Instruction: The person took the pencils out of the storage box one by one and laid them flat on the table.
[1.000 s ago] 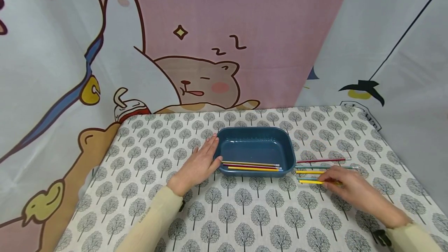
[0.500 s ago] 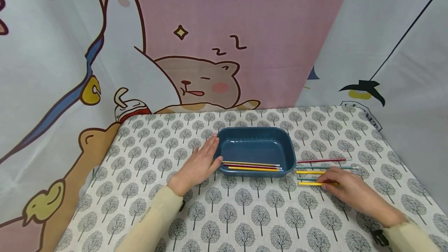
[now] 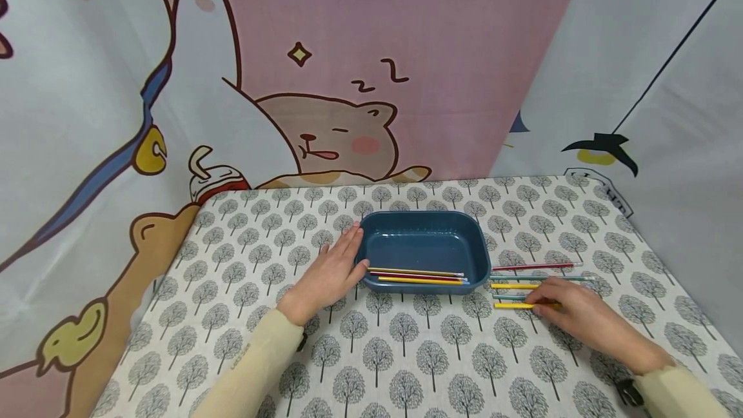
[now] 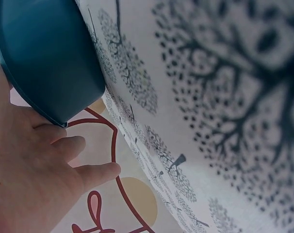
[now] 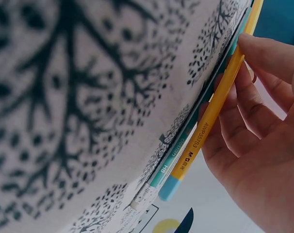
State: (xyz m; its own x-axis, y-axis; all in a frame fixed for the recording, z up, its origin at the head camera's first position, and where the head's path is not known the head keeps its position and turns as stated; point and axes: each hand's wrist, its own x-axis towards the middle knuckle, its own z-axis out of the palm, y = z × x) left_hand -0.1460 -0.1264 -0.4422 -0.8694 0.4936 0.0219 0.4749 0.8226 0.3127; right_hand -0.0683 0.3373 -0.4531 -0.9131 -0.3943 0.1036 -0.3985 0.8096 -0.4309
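Note:
My right hand (image 3: 574,308) pinches a yellow pencil (image 3: 511,306) between thumb and fingers, close over the table. In the right wrist view the pencil (image 5: 205,126) has a blue end, and a teal HB pencil (image 5: 169,165) lies right beside it on the cloth. My left hand (image 3: 327,269) rests on the left side of a dark blue rectangular dish (image 3: 418,244). Its fingers lie extended along the rim, and the left wrist view shows them at the dish wall (image 4: 50,58). A few pencils (image 3: 420,280) lie inside along the dish's near side.
Right of the dish more pencils lie roughly parallel: a red pencil (image 3: 540,267), a long teal pencil (image 3: 569,278) and another yellow pencil (image 3: 513,286). The tablecloth (image 3: 377,353) has a tree print. A cartoon-printed curtain (image 3: 464,82) stands behind the table.
The right hand has shifted slightly with the yellow pencil, whose left end has come a little nearer the table's front. The left hand and dish have stayed put.

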